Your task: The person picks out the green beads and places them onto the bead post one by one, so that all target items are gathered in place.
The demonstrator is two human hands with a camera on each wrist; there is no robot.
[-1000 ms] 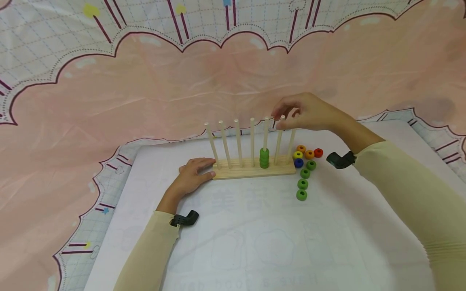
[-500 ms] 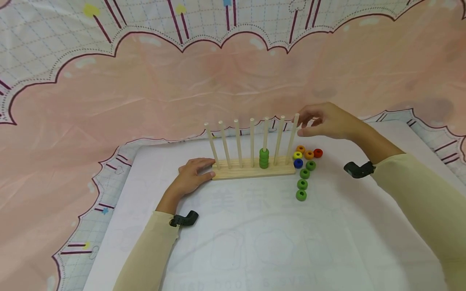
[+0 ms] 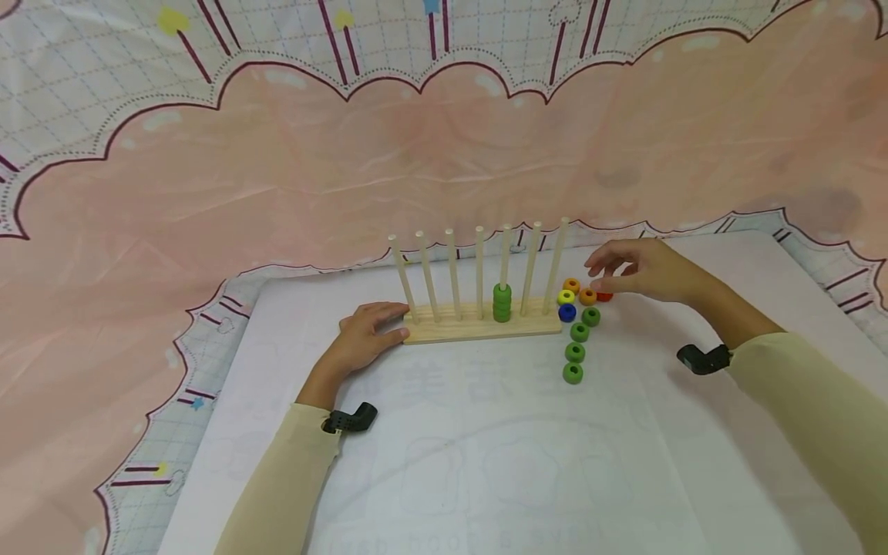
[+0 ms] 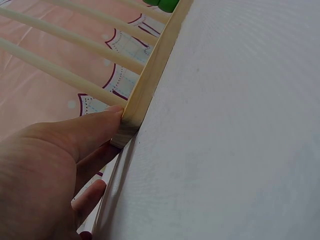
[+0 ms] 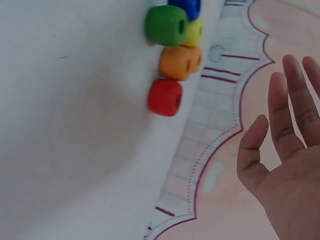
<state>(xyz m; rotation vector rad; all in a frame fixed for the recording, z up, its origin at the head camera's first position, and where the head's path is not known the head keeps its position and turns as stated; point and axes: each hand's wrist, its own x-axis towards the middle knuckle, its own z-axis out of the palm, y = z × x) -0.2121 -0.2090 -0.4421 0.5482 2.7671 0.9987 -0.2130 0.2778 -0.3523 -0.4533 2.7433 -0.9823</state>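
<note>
A wooden peg stand (image 3: 479, 330) with several upright pegs rests on the white sheet. Green beads (image 3: 502, 303) are stacked on its third peg from the right. My left hand (image 3: 361, 339) holds the stand's left end between thumb and fingers, seen close up in the left wrist view beside the base (image 4: 150, 85). Over the loose beads to the right hovers my right hand (image 3: 645, 270), fingers apart and holding nothing. Closest below it is a red bead (image 3: 605, 296), partly covered by the thumb in the head view; the right wrist view shows that red bead (image 5: 165, 97) untouched.
Two orange beads (image 3: 588, 297), a yellow bead (image 3: 566, 297) and a blue bead (image 3: 567, 312) cluster by the stand's right end. Loose green beads (image 3: 574, 352) form a line toward the front. Behind the white sheet (image 3: 451, 455) hangs patterned pink cloth (image 3: 388, 154).
My right hand has moved from the tops of the right-hand pegs rightward and down to above the loose beads. My left hand and the stand stay where they were.
</note>
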